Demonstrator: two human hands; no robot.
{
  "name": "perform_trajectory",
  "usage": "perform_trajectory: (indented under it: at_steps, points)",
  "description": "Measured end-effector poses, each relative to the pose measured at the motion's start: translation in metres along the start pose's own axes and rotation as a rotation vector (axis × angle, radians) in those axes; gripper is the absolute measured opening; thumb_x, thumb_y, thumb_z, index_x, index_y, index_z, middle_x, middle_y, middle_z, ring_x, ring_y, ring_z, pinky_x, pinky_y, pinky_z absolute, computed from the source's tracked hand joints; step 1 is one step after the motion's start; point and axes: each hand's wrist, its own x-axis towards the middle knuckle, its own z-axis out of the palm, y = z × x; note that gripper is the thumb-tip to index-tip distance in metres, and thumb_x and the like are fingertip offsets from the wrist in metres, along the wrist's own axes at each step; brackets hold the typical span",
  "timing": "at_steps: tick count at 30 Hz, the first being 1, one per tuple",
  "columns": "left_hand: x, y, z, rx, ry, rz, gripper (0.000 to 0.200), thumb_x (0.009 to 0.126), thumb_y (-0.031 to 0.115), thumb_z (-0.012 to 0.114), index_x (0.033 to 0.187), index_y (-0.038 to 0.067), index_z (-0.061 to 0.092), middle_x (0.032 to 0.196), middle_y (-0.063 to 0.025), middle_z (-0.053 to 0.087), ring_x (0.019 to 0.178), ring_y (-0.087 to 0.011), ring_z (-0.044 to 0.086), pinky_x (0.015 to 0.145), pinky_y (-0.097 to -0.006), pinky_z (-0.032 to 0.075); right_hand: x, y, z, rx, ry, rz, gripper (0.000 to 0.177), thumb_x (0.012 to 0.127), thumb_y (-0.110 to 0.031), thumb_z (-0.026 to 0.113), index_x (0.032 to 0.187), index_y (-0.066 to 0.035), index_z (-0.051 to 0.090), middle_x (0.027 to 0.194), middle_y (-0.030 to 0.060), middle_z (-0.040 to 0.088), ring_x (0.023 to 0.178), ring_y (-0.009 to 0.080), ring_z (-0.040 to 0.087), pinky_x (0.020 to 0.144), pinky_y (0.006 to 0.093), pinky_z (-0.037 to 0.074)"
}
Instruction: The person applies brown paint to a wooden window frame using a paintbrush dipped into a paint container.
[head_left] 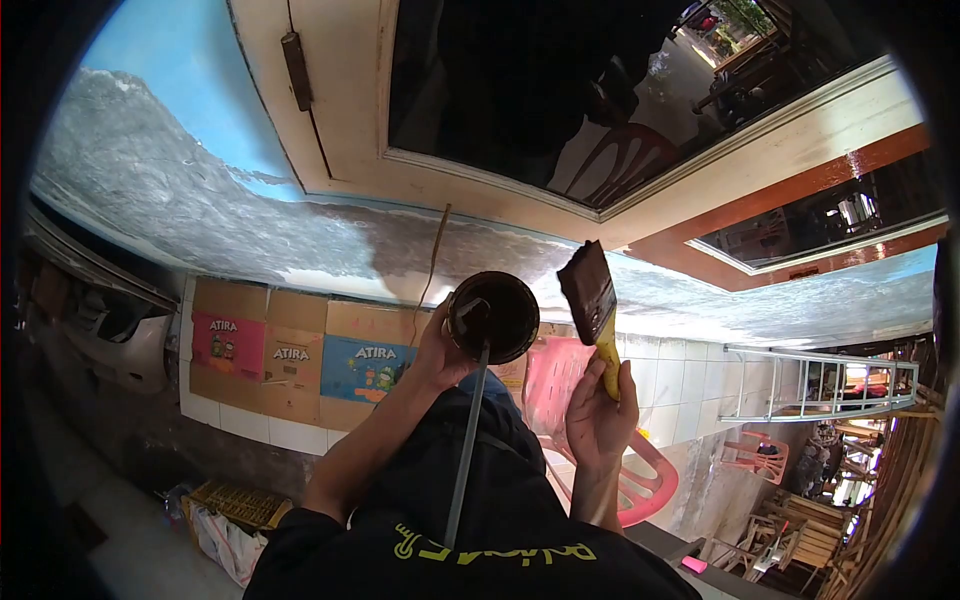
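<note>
My left hand (438, 345) is wrapped round the side of a round can (492, 312) with dark brown paint in it. From the can a long thin grey rod (467, 445) runs down in front of my black shirt. A paintbrush (602, 335) is upright in my right hand (601, 410), the fingers closed on its yellow handle. Dark brown covers its wide bristles, which point up toward the window frame (640, 215). That frame is pale cream along the near window and reddish brown farther right. Brush and can are apart.
Flattened cardboard (290, 340) lies over white floor tiles along the grey and blue wall (190, 190). A pink plastic chair (555, 385) stands just in front of me. A metal ladder (830, 385) is at the right, near stacked wood. A car (120, 330) is at the left.
</note>
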Motion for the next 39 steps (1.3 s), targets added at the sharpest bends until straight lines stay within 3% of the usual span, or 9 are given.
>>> perform_trajectory:
  at_steps: [9,12,15,17,19,23,28,32,39]
  points:
    - [-0.001,0.005,0.002,0.071,0.047,0.055,0.054,0.092,0.049,0.039,0.127,0.009,0.045,0.123,-0.0126,0.052,0.108,-0.0276,0.056,0.08,-0.042,0.055,0.003,0.009,-0.006,0.033,-0.092,-0.008,0.035,0.097,-0.025,0.042,0.118,0.002,0.05,0.114,0.0144,0.058,0.1,0.0186,0.06,0.094,0.031,0.047]
    - [-0.001,0.005,0.001,0.037,0.044,0.039,0.054,0.092,0.049,0.039,0.127,0.009,0.045,0.123,-0.0123,0.052,0.109,-0.0275,0.055,0.08,-0.0431,0.054,0.002,0.006,-0.008,-0.034,0.017,-0.105,0.034,0.097,-0.023,0.044,0.12,0.002,0.048,0.116,0.0137,0.056,0.101,0.0183,0.059,0.092,0.0292,0.049]
    - [-0.002,0.005,-0.001,-0.008,0.077,0.018,0.053,0.092,0.048,0.039,0.127,0.009,0.046,0.123,-0.0124,0.052,0.109,-0.0278,0.055,0.081,-0.0441,0.053,0.001,-0.008,-0.013,-0.262,0.021,-0.222,0.034,0.096,-0.021,0.046,0.121,0.002,0.047,0.115,0.0132,0.057,0.102,0.018,0.059,0.091,0.0282,0.05]
    - [-0.001,0.005,-0.006,-0.016,0.073,0.014,0.053,0.092,0.048,0.039,0.126,0.009,0.047,0.123,-0.0121,0.052,0.109,-0.0274,0.055,0.081,-0.0436,0.053,0.001,-0.021,-0.002,-0.559,0.008,-0.365,0.033,0.095,-0.015,0.047,0.122,0.004,0.045,0.113,0.0125,0.058,0.094,0.0152,0.06,0.086,0.0263,0.051]
    - [-0.001,0.006,-0.013,-0.03,0.064,-0.003,0.053,0.092,0.049,0.04,0.126,0.009,0.047,0.123,-0.0119,0.053,0.109,-0.027,0.055,0.081,-0.0431,0.053,0.002,-0.036,0.0,-0.759,-0.097,-0.483,0.033,0.095,-0.013,0.047,0.123,0.005,0.045,0.112,0.0122,0.058,0.092,0.0146,0.06,0.084,0.0255,0.05]
    - [0.001,0.004,-0.013,-0.048,0.044,-0.002,0.052,0.092,0.048,0.038,0.124,0.008,0.048,0.122,-0.0119,0.053,0.109,-0.0261,0.055,0.082,-0.0419,0.053,0.003,-0.058,0.012,-1.029,-0.094,-0.78,0.031,0.093,-0.009,0.049,0.119,0.008,0.049,0.102,0.0179,0.061,0.087,0.0195,0.063,0.081,0.0305,0.052]
    - [0.004,0.001,-0.005,0.001,0.028,0.038,0.051,0.094,0.047,0.035,0.124,0.008,0.05,0.122,-0.0118,0.054,0.11,-0.0261,0.055,0.087,-0.0415,0.051,0.01,-0.088,0.03,-1.435,-0.149,-1.103,0.029,0.091,-0.007,0.049,0.116,0.008,0.053,0.102,0.0207,0.06,0.076,0.0244,0.065,0.07,0.0331,0.055]
    - [0.006,-0.002,0.001,0.016,0.012,0.071,0.051,0.094,0.046,0.036,0.124,0.007,0.05,0.123,-0.0113,0.054,0.11,-0.0261,0.055,0.088,-0.0418,0.051,0.021,-0.096,0.051,-1.593,-0.165,-1.275,0.026,0.091,-0.006,0.05,0.112,0.007,0.056,0.105,0.0215,0.06,0.079,0.026,0.066,0.07,0.0325,0.055]
    - [0.014,-0.008,-0.006,-0.036,0.024,0.113,0.052,0.093,0.047,0.036,0.126,0.008,0.048,0.123,-0.0121,0.053,0.111,-0.0276,0.054,0.091,-0.0447,0.048,0.037,-0.124,0.056,-1.691,-0.201,-1.387,0.025,0.091,-0.005,0.049,0.112,0.007,0.056,0.104,0.0214,0.06,0.08,0.0257,0.066,0.068,0.0318,0.055]
